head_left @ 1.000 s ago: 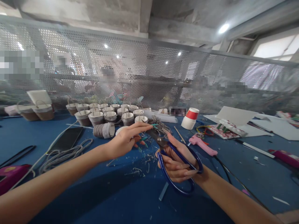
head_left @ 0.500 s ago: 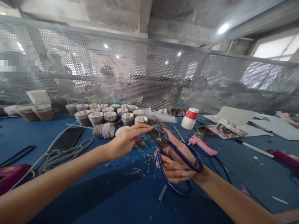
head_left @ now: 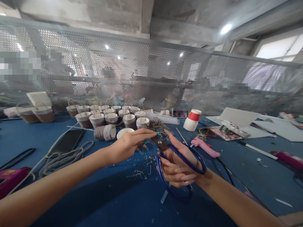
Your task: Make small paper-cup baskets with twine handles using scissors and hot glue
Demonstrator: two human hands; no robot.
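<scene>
The right hand (head_left: pixel 176 171) holds the scissors (head_left: pixel 161 145) over the middle of the counter (head_left: pixel 99 201), its fingers curled around the blue handles. The left hand (head_left: pixel 124 145) reaches across to the blades, fingers (head_left: pixel 143 134) close together and nearly straight; whether they pinch the metal or only rest against it, I cannot tell. Beyond the blades lies a heap of twine (head_left: pixel 163 126), and scraps (head_left: pixel 138 173) litter the counter below.

To work well here, the right hand should hold the handles steady, since any squeeze could nip the fingertips. The left fingers would do best against the flat of the blade, off the edges, with light strokes away from the cutting line. Lifting the points slightly clear of the cups (head_left: pixel 97 120) and twine would help avoid snags.

No brand or wording can be read. The red-banded cup (head_left: pixel 194 116) shows no legible print, the phone (head_left: pixel 67 141) is plain and dark, and the magenta device (head_left: pixel 15 179) has a yellowish mark too blurred to make out.
</scene>
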